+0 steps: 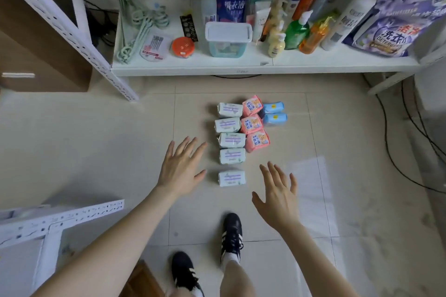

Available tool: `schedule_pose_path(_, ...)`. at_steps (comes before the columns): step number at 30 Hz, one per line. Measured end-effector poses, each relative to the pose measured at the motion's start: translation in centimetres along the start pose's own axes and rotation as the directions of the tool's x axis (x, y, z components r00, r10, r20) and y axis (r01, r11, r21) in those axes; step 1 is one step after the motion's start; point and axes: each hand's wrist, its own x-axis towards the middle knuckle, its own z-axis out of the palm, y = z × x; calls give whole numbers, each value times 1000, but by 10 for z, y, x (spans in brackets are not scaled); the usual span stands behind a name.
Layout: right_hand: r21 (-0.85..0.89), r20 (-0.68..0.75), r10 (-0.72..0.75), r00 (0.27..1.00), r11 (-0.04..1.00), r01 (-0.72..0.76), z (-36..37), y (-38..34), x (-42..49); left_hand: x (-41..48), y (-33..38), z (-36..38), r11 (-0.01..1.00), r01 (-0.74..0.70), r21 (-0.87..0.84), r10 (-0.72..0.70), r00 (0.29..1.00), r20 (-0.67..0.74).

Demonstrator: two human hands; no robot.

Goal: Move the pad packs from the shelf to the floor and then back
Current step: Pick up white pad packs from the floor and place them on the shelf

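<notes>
- Ten pad packs lie on the tiled floor (120,142) in the middle of the frame, set in three columns.
- The left column holds five white pad packs (230,140); the nearest white pack (232,178) sits a little apart from the four above it.
- The middle column holds three pink pad packs (252,124), touching one another and the white column.
- The right column holds two blue pad packs (274,113), one just behind the other, beside the upper pink packs.
- The left hand (179,167) hovers left of the white column, palm down, fingers spread wide, holding nothing.
- The right hand (277,196) hovers lower right of the nearest white pack, fingers also spread wide and empty.
- Neither hand touches a pack.
- Two black shoes with white stripes (231,234) stand at the bottom centre of the frame.
- The white shelf (241,69) runs across the upper part of the frame, carrying a lidded plastic box (228,38), an orange-lidded jar (183,47), green hangers (137,24), pump bottles (296,31) and a detergent bag (395,21).
- Black cables (410,152) trail over the floor at the right edge.
</notes>
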Motion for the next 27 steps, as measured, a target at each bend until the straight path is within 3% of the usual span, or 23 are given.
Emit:
schedule_pose_path(10,31,96,-50,994,998,47,161,45,88,74,7,179,999,-3,-45,7,995,102)
schedule_pose_path(19,72,175,-84,981,995,72,310,69,140,147,-20,324,996,-33,-85,42,994,104)
schedule_pose_path(27,94,164,-123,979,990,109,380,83,164,188,-31,400,984,-82,-159,94,993,73)
